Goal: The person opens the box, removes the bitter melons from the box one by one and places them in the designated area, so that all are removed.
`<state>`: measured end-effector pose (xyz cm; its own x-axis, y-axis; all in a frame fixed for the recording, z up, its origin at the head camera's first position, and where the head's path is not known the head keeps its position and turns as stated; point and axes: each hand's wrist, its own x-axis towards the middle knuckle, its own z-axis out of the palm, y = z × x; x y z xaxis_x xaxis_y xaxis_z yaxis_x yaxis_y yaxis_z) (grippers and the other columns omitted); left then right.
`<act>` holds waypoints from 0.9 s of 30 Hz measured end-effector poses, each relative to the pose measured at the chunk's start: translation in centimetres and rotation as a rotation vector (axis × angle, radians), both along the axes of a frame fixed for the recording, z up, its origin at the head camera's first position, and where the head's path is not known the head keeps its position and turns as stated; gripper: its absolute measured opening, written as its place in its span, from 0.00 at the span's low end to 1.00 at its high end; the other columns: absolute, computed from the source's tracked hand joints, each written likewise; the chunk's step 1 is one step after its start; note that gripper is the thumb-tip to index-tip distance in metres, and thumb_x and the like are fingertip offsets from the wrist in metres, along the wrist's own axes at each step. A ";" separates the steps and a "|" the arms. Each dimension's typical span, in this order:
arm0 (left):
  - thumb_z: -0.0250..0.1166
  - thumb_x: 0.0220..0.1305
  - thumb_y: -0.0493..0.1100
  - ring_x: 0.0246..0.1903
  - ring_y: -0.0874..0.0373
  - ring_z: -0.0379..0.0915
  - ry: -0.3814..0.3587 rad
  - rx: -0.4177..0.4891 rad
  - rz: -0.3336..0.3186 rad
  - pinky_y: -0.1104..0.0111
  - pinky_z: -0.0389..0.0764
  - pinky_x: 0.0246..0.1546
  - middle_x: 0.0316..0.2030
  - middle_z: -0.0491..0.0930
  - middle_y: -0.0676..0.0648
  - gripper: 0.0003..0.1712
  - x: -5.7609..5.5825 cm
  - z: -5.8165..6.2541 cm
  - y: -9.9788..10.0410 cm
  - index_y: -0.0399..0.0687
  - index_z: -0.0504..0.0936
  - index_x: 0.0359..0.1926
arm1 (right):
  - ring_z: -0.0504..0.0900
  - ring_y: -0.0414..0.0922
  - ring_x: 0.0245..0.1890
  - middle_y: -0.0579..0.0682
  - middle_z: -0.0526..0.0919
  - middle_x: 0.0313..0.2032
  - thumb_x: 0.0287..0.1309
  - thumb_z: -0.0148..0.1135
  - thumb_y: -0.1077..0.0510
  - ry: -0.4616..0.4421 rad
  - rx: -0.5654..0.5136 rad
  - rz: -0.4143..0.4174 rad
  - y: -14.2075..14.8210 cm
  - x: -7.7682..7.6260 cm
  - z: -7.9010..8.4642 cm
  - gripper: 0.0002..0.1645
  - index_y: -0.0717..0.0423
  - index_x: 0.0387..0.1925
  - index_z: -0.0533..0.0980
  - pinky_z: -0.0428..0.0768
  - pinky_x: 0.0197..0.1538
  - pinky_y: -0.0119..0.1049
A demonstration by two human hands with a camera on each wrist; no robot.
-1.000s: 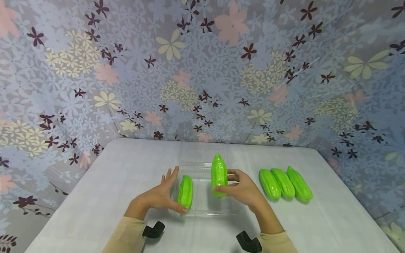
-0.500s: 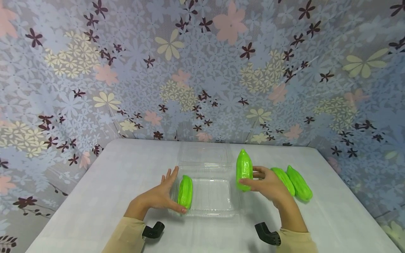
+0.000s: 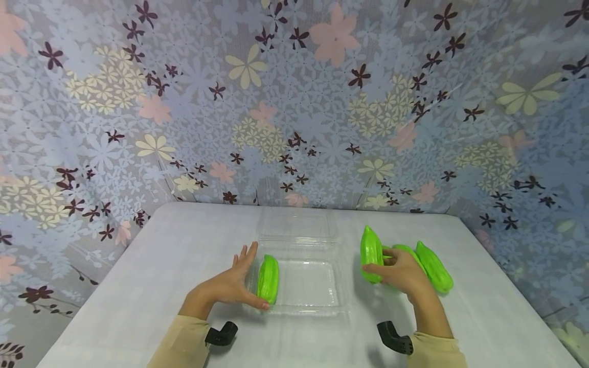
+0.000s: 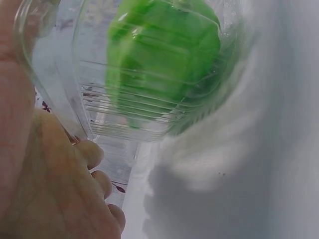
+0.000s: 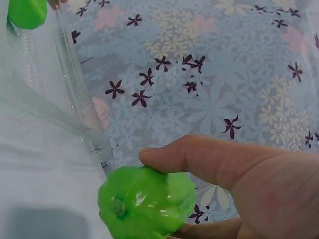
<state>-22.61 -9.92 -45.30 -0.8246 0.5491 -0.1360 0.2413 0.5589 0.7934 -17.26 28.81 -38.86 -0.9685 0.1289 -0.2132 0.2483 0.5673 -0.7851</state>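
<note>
A bright green, ribbed, tapered vegetable (image 3: 370, 253) is pinched between the thumb and fingers of my right hand (image 3: 405, 271), raised over the table right of the clear plastic container (image 3: 308, 309). Its knobbed end (image 5: 118, 207) faces the right wrist camera. Another green ribbed vegetable (image 3: 268, 280) lies along the container's left side. My left hand (image 3: 227, 286) rests spread at that side, fingers along the wall and thumb at the front corner. The left wrist view shows this vegetable (image 4: 159, 55) through the container wall. The rest of the container's base holds nothing.
Right of the container lie more green vegetables (image 3: 434, 268), partly hidden behind my right hand. The container's lid (image 3: 296, 225) lies folded back towards the wall. A white cloth covers the table (image 3: 193, 230), and floral fabric (image 3: 294, 102) hangs behind.
My right hand has carried its green vegetable from over the container to the right, beside the other vegetables, dipping slightly in the last half second. The left hand has stayed put.
</note>
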 end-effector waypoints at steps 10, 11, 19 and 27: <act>0.86 0.37 0.57 0.73 0.34 0.11 0.001 0.012 -0.007 0.34 0.30 0.68 0.77 0.20 0.38 0.87 -0.2 -0.1 -0.4 0.50 0.28 0.80 | 0.85 0.49 0.37 0.76 0.74 0.57 0.52 0.77 0.49 -0.042 0.114 0.014 -0.3 -0.6 -0.9 0.55 0.79 0.67 0.61 0.85 0.40 0.43; 0.86 0.37 0.57 0.73 0.34 0.11 0.001 0.013 -0.008 0.35 0.30 0.68 0.77 0.20 0.39 0.87 -0.2 -0.1 -0.4 0.50 0.28 0.80 | 0.85 0.49 0.37 0.76 0.74 0.57 0.52 0.77 0.49 -0.045 0.124 0.017 -0.3 -0.6 -1.0 0.54 0.79 0.67 0.61 0.85 0.39 0.43; 0.86 0.38 0.56 0.72 0.34 0.10 -0.007 0.017 -0.012 0.35 0.29 0.68 0.77 0.20 0.39 0.87 -0.1 0.0 -0.4 0.50 0.27 0.80 | 0.83 0.47 0.30 0.63 0.83 0.41 0.52 0.77 0.49 -0.036 0.226 0.049 -0.5 -0.8 -1.5 0.52 0.79 0.66 0.64 0.83 0.35 0.43; 0.86 0.38 0.56 0.72 0.34 0.10 -0.008 0.016 -0.013 0.35 0.29 0.68 0.77 0.19 0.38 0.87 -0.1 -0.1 -0.4 0.50 0.27 0.80 | 0.82 0.46 0.26 0.55 0.82 0.33 0.52 0.76 0.47 -0.044 0.303 0.028 -0.5 -0.7 -1.7 0.48 0.77 0.62 0.69 0.80 0.31 0.43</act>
<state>-22.68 -10.30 -45.36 -0.8165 0.5616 -0.1336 0.2419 0.5430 0.8042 -18.00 28.29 -40.58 -0.9631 0.1664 -0.2114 0.2596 0.7813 -0.5676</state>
